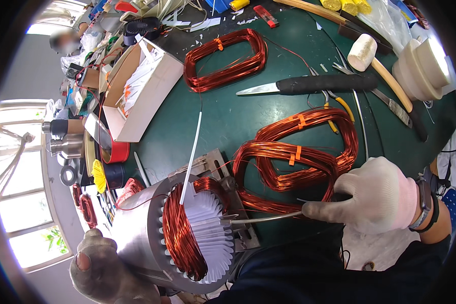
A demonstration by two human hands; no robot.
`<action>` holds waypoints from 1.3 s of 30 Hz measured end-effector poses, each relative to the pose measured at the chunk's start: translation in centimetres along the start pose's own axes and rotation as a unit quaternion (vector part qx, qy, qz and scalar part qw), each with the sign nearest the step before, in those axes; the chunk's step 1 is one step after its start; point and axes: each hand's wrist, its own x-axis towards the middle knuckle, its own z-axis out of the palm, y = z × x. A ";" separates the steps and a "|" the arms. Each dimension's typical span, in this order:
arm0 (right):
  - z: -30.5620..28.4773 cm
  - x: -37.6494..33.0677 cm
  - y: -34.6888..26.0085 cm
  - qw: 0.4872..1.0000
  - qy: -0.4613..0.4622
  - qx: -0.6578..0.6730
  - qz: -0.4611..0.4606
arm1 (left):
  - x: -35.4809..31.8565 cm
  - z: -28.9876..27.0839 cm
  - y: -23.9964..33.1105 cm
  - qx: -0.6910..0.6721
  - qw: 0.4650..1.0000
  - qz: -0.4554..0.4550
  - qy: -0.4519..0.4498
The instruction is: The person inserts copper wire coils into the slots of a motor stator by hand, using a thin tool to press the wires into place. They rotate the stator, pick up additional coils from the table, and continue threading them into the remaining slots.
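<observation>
Stator (149, 228); right hand (372, 195), fingers closed on rod (268, 219).

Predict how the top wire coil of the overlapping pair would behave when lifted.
The top wire coil might sag, with many thin strands and one orange tie visible. It's likely heavy for its size, given the densely bundled metal.

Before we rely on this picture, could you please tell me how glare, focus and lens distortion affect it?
In the head view, daylight bleaches the window panes at left; there too, glare whitens part of the stator housing, while the copper winding looks fairly crisp; also in the head view, the fisheye lens bends straight edges and leaves black corners.
</observation>
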 end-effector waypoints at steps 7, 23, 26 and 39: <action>0.2 -0.2 0.1 1.000 0.008 0.002 -0.009 | 0.1 0.3 -0.1 -0.032 0.999 -0.005 0.018; 0.3 0.1 -0.3 1.000 0.003 -0.020 0.002 | 0.1 0.0 -0.7 -0.003 0.999 0.037 0.014; 0.1 -0.7 0.0 1.000 0.006 -0.002 0.012 | -1.9 -6.9 -3.4 0.005 0.998 0.036 -0.054; 0.0 -0.2 -0.4 0.999 -0.003 -0.034 -0.006 | -1.3 0.2 0.6 0.071 0.991 -0.088 0.077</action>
